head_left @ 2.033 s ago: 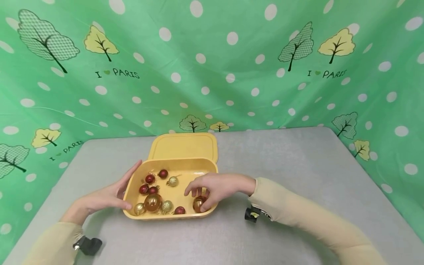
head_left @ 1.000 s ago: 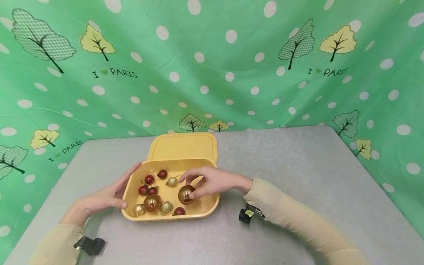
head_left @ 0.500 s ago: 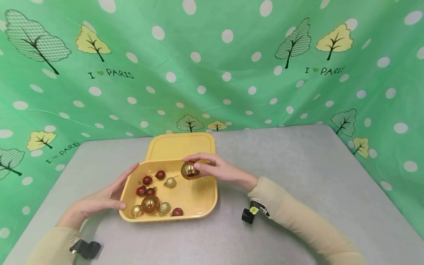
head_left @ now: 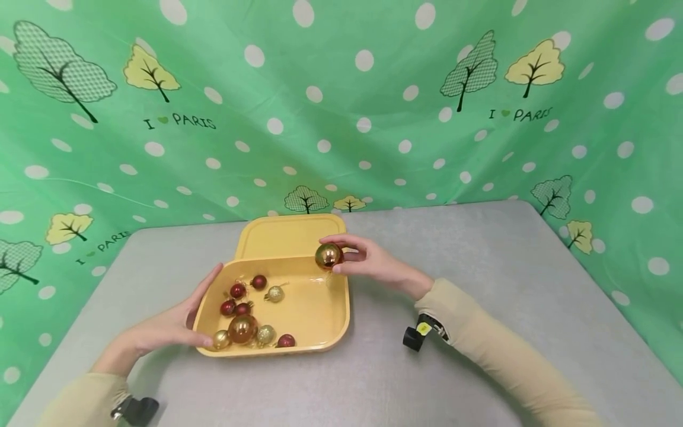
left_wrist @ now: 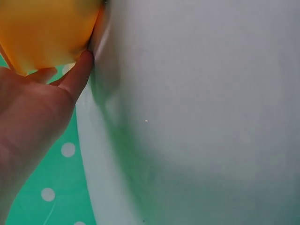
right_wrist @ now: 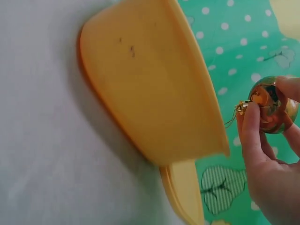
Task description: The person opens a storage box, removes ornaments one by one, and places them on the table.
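Note:
In the head view, my right hand (head_left: 373,261) pinches a large shiny gold bauble (head_left: 328,256) above the far right rim of a yellow box (head_left: 315,311). The right wrist view shows its gold cap and hanging loop beside my thumb. My left hand (head_left: 165,329) lies against the box's left end, thumb and fingers spread straight along it; the left wrist view shows it touching the outer wall. Inside the box are another large amber-gold bauble (head_left: 242,329), a small plain gold bauble (head_left: 221,339), two glittery gold ones (head_left: 275,294) and several small dark red baubles (head_left: 259,281).
Behind the box lies its flat yellow lid (head_left: 290,237). Everything sits on a grey table (head_left: 453,255). A green dotted curtain (head_left: 368,136) printed with trees hangs behind and at both sides.
My right hand took hold of the large gold bauble at the box's right end, lifted it out and brought it to the far right rim. My left hand has stayed on the box.

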`<state>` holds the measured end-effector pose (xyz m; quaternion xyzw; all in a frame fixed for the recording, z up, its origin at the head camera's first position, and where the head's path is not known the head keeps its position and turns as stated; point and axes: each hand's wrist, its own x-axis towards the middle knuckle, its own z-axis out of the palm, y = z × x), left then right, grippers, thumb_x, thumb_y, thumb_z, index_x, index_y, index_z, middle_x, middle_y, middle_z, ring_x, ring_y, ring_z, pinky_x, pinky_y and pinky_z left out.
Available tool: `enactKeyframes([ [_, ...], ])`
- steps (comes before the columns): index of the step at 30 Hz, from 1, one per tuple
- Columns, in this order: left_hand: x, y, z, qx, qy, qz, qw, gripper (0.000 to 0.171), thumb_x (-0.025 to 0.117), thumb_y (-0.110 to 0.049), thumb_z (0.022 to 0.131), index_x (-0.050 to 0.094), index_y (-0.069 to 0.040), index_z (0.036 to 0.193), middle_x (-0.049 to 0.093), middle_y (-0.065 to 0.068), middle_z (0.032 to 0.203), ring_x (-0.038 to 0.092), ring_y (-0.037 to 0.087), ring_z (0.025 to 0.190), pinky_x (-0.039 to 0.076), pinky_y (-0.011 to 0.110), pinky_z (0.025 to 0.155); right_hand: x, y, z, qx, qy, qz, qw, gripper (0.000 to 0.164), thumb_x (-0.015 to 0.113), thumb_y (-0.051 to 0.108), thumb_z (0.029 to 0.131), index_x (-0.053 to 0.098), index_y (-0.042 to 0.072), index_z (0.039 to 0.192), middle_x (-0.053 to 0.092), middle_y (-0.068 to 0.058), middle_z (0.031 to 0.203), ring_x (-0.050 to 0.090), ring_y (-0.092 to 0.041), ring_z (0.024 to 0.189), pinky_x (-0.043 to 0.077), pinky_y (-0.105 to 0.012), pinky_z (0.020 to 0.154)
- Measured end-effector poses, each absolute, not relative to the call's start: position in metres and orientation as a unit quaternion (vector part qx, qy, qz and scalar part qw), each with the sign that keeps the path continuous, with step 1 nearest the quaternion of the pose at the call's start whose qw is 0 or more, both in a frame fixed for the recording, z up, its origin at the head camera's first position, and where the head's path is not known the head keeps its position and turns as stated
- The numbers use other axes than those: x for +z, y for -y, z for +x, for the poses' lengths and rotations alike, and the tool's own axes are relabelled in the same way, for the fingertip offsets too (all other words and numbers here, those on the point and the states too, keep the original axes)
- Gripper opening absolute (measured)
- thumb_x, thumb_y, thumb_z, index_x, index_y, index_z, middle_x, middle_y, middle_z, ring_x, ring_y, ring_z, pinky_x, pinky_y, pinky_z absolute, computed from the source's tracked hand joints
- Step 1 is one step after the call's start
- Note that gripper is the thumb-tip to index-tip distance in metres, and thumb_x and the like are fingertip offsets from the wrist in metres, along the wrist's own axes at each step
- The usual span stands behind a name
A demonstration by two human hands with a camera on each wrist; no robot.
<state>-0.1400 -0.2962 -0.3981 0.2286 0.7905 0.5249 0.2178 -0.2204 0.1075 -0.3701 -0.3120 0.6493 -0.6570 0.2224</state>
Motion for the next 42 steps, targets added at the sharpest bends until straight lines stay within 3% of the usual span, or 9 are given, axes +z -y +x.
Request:
enactKeyframes([
  [3,-0.401,0.299,-0.14,0.53,-0.786,0.237,0.212,0.125,0.076,0.004,0.072,-0.012,-0.028,0.154,-0.023,0.019,0.155,0.003,0.014,0.14,0.022,0.015,0.1,-0.372,-0.116,-0.226,-0.654,-0.663,-0.296,0.213,0.056,0.065,-0.003,0.087,0.046,-0.002,0.14,0.052,-0.014,0.136,0.055,-0.028,0.119,0.045,-0.038,0.098],
  [4,-0.402,0.299,-0.14,0.531,-0.785,0.239,0.211,0.124,0.076,0.004,0.072,-0.012,-0.028,0.154,-0.023,0.018,0.156,0.003,0.012,0.139,0.022,0.015,0.1,-0.372,-0.12,-0.227,-0.65,-0.669,-0.292,0.209,0.056,0.065,-0.002,0.087,0.046,-0.002,0.14,0.051,-0.013,0.137,0.055,-0.028,0.119,0.044,-0.037,0.098],
  [6,-0.402,0.299,-0.141,0.533,-0.783,0.239,0.212,0.125,0.076,0.004,0.072,-0.011,-0.028,0.155,-0.022,0.02,0.156,0.005,0.016,0.14,0.025,0.016,0.1,-0.374,-0.126,-0.231,-0.648,-0.677,-0.287,0.201,0.055,0.065,-0.002,0.088,0.046,-0.002,0.14,0.051,-0.015,0.137,0.055,-0.029,0.118,0.045,-0.037,0.097],
  [10,-0.401,0.298,-0.142,0.536,-0.781,0.23,0.222,0.126,0.077,0.004,0.072,-0.012,-0.029,0.154,-0.02,0.025,0.154,0.003,0.051,0.134,0.033,0.02,0.098,-0.377,-0.14,-0.238,-0.646,-0.687,-0.275,0.188,0.058,0.062,0.0,0.089,0.042,0.001,0.144,0.053,-0.019,0.133,0.057,-0.033,0.111,0.049,-0.042,0.09],
  [12,-0.401,0.298,-0.142,0.539,-0.78,0.225,0.226,0.126,0.077,0.004,0.072,-0.013,-0.029,0.154,-0.02,0.027,0.154,0.005,0.056,0.131,0.036,0.021,0.097,-0.378,-0.146,-0.242,-0.649,-0.687,-0.269,0.185,0.06,0.061,0.002,0.09,0.039,0.002,0.146,0.055,-0.022,0.128,0.058,-0.033,0.106,0.05,-0.047,0.087],
  [20,-0.401,0.299,-0.144,0.551,-0.77,0.214,0.239,0.124,0.075,0.004,0.073,-0.011,-0.031,0.154,-0.021,0.025,0.154,0.003,0.054,0.133,0.034,0.019,0.097,-0.387,-0.161,-0.257,-0.642,-0.709,-0.243,0.164,0.051,0.058,0.002,0.093,0.042,-0.001,0.141,0.055,-0.025,0.126,0.061,-0.023,0.102,0.049,-0.05,0.087],
  [28,-0.401,0.298,-0.143,0.548,-0.773,0.214,0.235,0.123,0.076,0.004,0.073,-0.01,-0.031,0.155,-0.021,0.023,0.155,0.001,0.053,0.133,0.033,0.019,0.097,-0.4,-0.161,-0.27,-0.61,-0.749,-0.212,0.145,0.051,0.062,0.005,0.092,0.045,-0.001,0.14,0.049,-0.026,0.132,0.057,-0.035,0.108,0.053,-0.041,0.085],
  [36,-0.401,0.299,-0.141,0.55,-0.773,0.203,0.245,0.123,0.075,0.002,0.075,-0.012,-0.035,0.153,-0.022,0.023,0.155,0.001,0.054,0.133,0.034,0.019,0.096,-0.407,-0.16,-0.287,-0.559,-0.797,-0.194,0.122,0.05,0.062,0.005,0.092,0.046,-0.001,0.139,0.048,-0.025,0.129,0.059,-0.04,0.1,0.053,-0.044,0.081],
  [42,-0.403,0.3,-0.14,0.55,-0.773,0.2,0.247,0.122,0.074,0.002,0.075,-0.012,-0.037,0.153,-0.024,0.021,0.154,-0.002,0.054,0.134,0.032,0.017,0.096,-0.413,-0.167,-0.299,-0.491,-0.841,-0.205,0.102,0.05,0.062,0.012,0.094,0.047,0.001,0.141,0.047,-0.021,0.137,0.048,-0.037,0.119,0.042,-0.047,0.098],
])
